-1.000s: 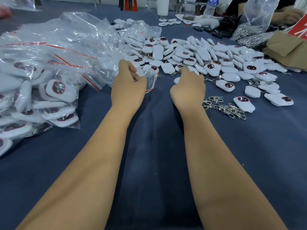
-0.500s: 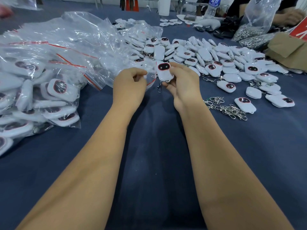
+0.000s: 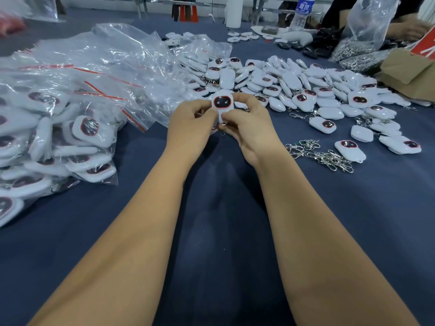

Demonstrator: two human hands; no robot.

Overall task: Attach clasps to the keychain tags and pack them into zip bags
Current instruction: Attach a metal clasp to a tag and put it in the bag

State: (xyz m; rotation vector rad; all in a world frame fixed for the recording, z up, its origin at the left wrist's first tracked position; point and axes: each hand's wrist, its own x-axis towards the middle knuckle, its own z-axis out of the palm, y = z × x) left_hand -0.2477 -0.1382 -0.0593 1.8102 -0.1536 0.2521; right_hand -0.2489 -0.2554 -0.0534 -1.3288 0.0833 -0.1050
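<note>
Pinching one tag [image 3: 222, 103], hands [image 3: 221, 128] above bare cloth [image 3: 226, 208].

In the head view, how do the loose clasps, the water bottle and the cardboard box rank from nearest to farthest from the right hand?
From the right hand:
1. Loose clasps, on the cloth just to its right.
2. Cardboard box, at the far right edge.
3. Water bottle, at the table's far end, upper right.

Little here that I can read. Water bottle [image 3: 302, 14] at the far edge of the table: blue label with white characters, too blurred for me to make out. Red sign [image 3: 426, 44] at far right shows white strokes, cut off by the frame, unreadable. Tags and bags carry no lettering I can see.
</note>
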